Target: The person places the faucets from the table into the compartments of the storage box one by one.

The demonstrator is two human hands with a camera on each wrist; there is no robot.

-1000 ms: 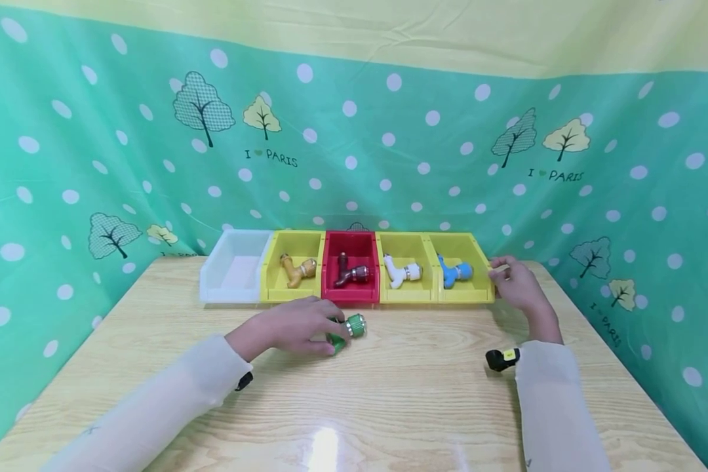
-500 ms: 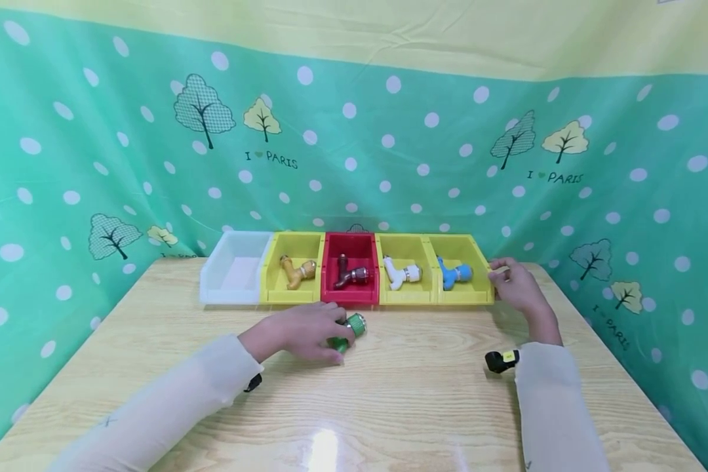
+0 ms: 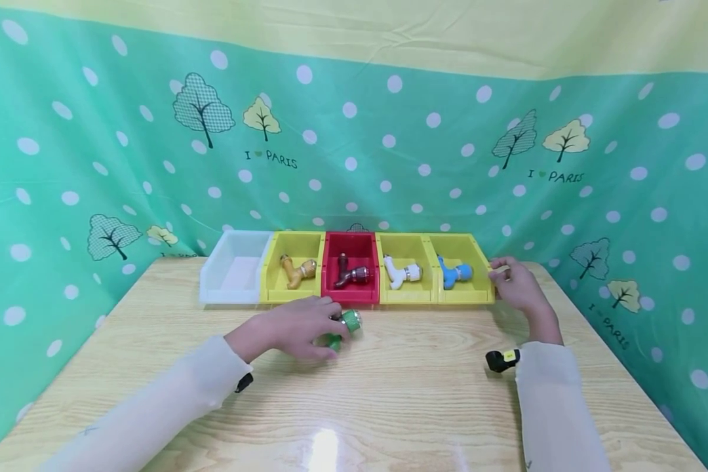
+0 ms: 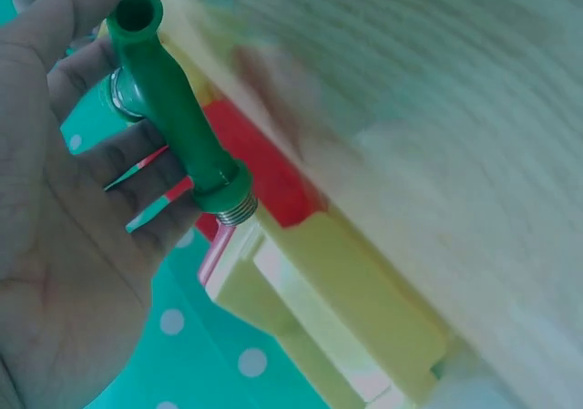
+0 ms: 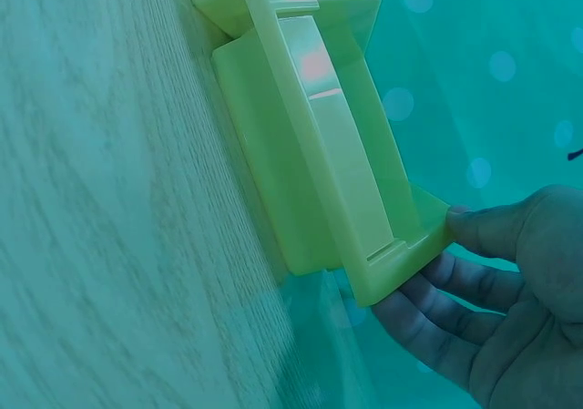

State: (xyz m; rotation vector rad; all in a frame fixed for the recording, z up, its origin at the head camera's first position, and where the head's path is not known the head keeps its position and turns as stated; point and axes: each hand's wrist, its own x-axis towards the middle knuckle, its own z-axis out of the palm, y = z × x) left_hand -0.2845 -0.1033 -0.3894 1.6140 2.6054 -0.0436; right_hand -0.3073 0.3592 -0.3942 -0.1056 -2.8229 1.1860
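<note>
My left hand [image 3: 297,326] grips a green plastic tap fitting [image 3: 343,326] just above the wooden table [image 3: 401,393], in front of the red bin [image 3: 351,295]. In the left wrist view the green fitting [image 4: 173,108] lies across my fingers [image 4: 91,145], its threaded metal end pointing at the bins. My right hand [image 3: 516,283] holds the right end of the rightmost yellow bin [image 3: 466,296]; in the right wrist view thumb and fingers [image 5: 474,272] pinch that bin's corner [image 5: 401,254].
A row of bins stands at the table's far edge: an empty white bin [image 3: 236,270], a yellow one with a brass fitting [image 3: 297,271], the red one with a dark fitting [image 3: 351,271], yellow ones with a white fitting [image 3: 402,272] and a blue fitting [image 3: 454,272]. A dotted curtain hangs behind.
My left hand has lifted the green fitting slightly and carried it a little towards the bins. The right hand has stayed on the yellow bin.
</note>
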